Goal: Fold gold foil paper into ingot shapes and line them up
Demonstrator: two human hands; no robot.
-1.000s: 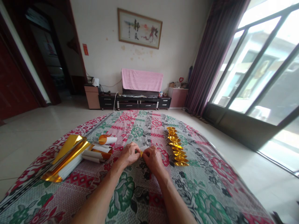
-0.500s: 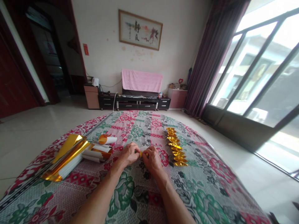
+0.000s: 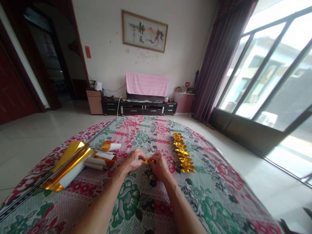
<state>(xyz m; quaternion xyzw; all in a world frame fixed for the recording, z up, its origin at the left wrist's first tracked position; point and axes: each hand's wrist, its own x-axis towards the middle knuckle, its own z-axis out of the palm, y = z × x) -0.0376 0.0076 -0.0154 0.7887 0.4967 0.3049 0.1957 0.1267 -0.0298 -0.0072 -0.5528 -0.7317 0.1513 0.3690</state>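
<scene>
Between my two hands is a small piece of gold foil paper (image 3: 146, 161) with a whitish back, mostly hidden by the fingers. My left hand (image 3: 134, 160) pinches its left end. On the other end, my right hand (image 3: 159, 165) is closed in a pinch as well. Right of the hands, several folded gold paper pieces (image 3: 184, 155), pointed at both ends, lie in a column on the patterned cloth (image 3: 126, 201). Over to the left are rolled gold-and-white paper sheets (image 3: 101, 160) and a larger stack of gold foil paper (image 3: 70, 165).
The cloth covers a rounded surface under my forearms. Beyond it, across the tiled floor (image 3: 97, 125), stands a low black cabinet (image 3: 143, 109) with a pink towel (image 3: 147, 84) above it. A purple curtain (image 3: 214, 65) and large windows are on the right.
The fingers have shifted slightly on the foil paper, and a little more of its gold side shows between them. The camera view has moved a little; the other papers lie as before.
</scene>
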